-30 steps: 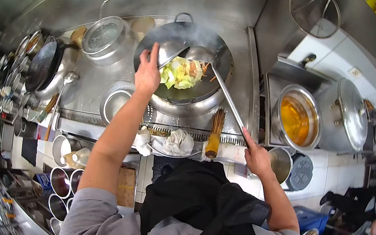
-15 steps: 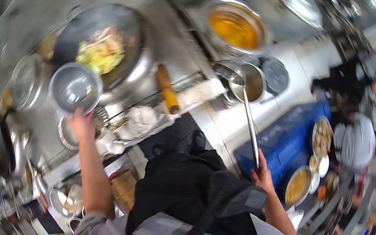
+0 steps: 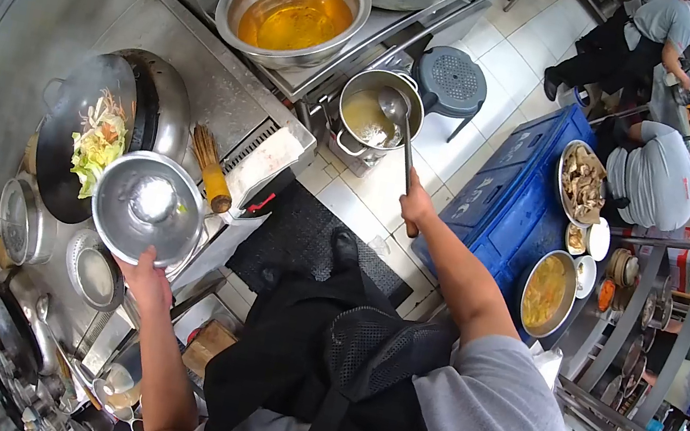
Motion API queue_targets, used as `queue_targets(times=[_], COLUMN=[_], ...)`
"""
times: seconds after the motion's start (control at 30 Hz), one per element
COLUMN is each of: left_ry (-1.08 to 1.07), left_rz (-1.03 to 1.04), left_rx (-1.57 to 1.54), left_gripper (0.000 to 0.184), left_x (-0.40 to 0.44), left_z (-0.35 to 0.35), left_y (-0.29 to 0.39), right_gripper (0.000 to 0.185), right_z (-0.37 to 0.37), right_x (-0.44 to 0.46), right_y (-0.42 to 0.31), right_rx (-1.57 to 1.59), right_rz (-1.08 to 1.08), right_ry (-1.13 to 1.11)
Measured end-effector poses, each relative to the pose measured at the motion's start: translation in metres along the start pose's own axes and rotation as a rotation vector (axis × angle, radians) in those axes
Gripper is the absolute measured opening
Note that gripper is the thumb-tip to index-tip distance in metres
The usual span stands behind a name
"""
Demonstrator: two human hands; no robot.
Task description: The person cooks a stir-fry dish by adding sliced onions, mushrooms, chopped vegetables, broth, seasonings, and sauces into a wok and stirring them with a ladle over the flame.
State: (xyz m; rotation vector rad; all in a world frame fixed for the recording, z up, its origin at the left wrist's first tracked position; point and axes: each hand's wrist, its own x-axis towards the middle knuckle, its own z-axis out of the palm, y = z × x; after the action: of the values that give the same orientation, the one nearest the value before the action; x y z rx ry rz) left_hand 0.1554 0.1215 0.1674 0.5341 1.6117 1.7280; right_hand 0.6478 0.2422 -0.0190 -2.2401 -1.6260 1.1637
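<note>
My left hand (image 3: 146, 280) grips the rim of a steel mixing bowl (image 3: 124, 213), which is tilted toward me with only a small green scrap inside. Just beyond the bowl, chopped cabbage (image 3: 95, 144) with carrot shreds lies in a dark wok (image 3: 57, 174) on the range. My right hand (image 3: 417, 202) is wrapped round the handle of a long ladle (image 3: 406, 139). The ladle's round head is over the mouth of a tall steel pot (image 3: 354, 88) holding pale liquid; whether it touches the liquid I cannot tell.
A basin (image 3: 232, 6) of orange oil stands at the back. A bamboo brush (image 3: 217, 184) lies beside the wok. The grey stool (image 3: 451, 82) is behind the pot. Blue bins (image 3: 498, 183) and a food bowl (image 3: 571, 297) are at right. Two people (image 3: 645, 190) work beyond.
My right hand has swung forward and the ladle head has moved over the pot's opening. The bowl remains in my left hand near the wok. The view has shifted.
</note>
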Motion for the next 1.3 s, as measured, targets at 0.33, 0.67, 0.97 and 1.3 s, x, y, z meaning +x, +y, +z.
queue_targets(times=[0.33, 0.67, 0.97, 1.3], left_ry=[0.069, 0.095, 0.004, -0.075], left_rz=[-0.015, -0.029, -0.148, -0.142], left_rx=[0.151, 0.208, 0.104, -0.094], left_gripper=[0.070, 0.076, 0.077, 0.074], left_x=[-0.085, -0.106, -0.063, -0.013], left_z=[-0.029, -0.036, 0.001, -0.003], left_y=[-0.017, -0.026, -0.044, -0.068], right_gripper=[0.079, 0.052, 0.060, 0.066], right_z=[0.006, -0.022, -0.133, -0.198], right_x=[0.075, 0.040, -0.093, -0.210], right_y=[-0.019, -0.004, -0.030, -0.111], right_rx=[0.512, 1.725, 1.603, 1.375], right_rz=[0.196, 0.333, 0.286, 0.308], right_ry=[-0.250, -0.575, -0.554, -0.557])
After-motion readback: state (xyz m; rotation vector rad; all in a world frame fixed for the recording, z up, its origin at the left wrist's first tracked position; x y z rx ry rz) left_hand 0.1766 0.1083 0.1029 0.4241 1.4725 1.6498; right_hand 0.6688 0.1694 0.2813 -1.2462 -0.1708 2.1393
